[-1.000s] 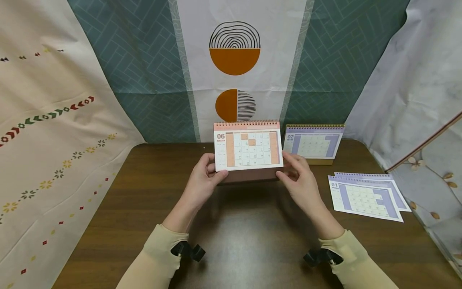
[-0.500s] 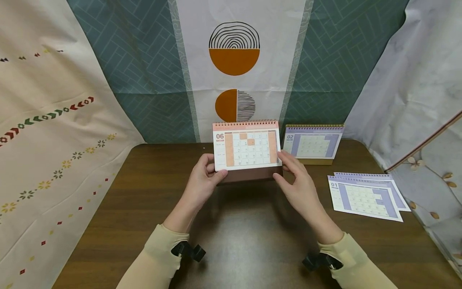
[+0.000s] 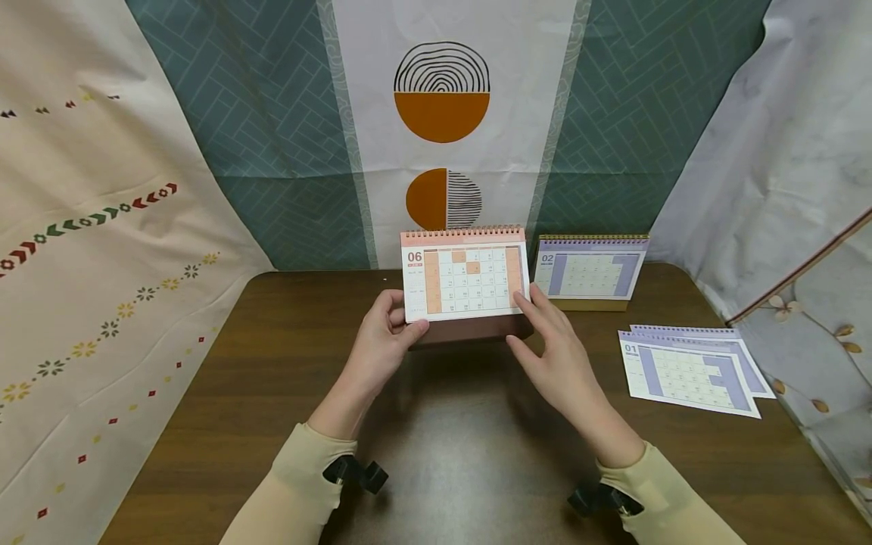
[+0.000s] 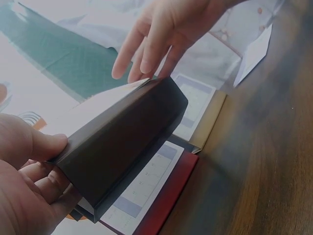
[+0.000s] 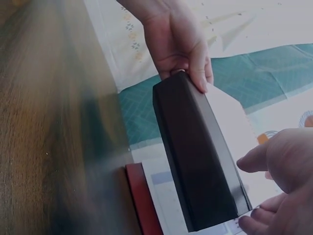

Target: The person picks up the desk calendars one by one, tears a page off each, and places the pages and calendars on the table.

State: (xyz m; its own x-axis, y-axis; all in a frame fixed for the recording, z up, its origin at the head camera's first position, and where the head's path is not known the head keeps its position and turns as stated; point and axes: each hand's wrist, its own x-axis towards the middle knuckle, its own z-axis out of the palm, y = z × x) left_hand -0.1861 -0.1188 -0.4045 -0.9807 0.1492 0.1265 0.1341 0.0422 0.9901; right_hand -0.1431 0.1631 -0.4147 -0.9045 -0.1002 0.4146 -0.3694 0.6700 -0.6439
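A desk calendar (image 3: 470,280) with a pink-topped page marked 06 and a dark brown stand (image 5: 195,156) is held up at the middle of the table's far side. My left hand (image 3: 384,333) grips its lower left corner, thumb in front and fingers behind. At the lower right corner, my right hand (image 3: 555,352) has its fingers fairly straight and spread, index fingertip over the page's orange column. In the right wrist view, the right thumb is by the page's edge; contact is hard to tell. The left wrist view shows the right hand (image 4: 168,36) beyond the stand's far end.
A purple desk calendar (image 3: 591,269) marked 02 stands on a gold base to the right. Nearer lie loose purple calendar pages (image 3: 691,375), the top one marked 01. Behind the held calendar, a red-based calendar (image 4: 171,191) shows in the left wrist view. Patterned cloths hang around the table.
My right hand has slid left from the calendar's right edge to over its lower right corner, its fingers straightening. The calendar has shifted slightly left; my left hand keeps its grip.
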